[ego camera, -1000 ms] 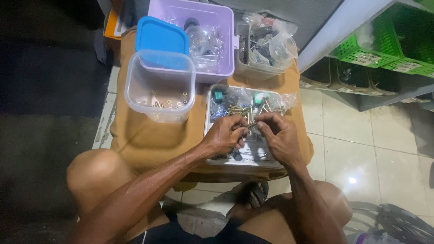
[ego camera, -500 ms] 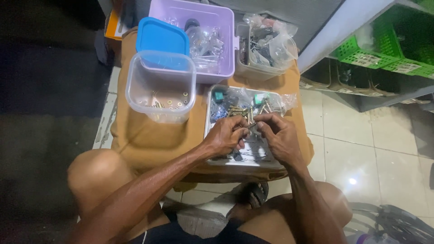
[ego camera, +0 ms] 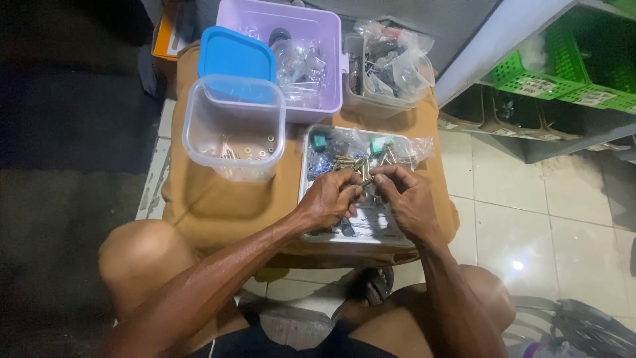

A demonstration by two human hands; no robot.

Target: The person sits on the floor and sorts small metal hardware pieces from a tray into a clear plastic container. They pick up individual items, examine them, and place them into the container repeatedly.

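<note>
My bare left hand [ego camera: 329,199] and bare right hand [ego camera: 405,199]: no gloves, rings or sleeves. Forearms and knees uncovered; dark shorts [ego camera: 265,341], dark sandal [ego camera: 374,285].

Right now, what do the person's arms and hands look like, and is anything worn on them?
Both forearms are bare, with no sleeves in view. The left hand and the right hand wear no gloves, and no watch, ring or bracelet shows on the wrists or the fingers. Dark shorts show at the lower edge, above bare knees.
</note>
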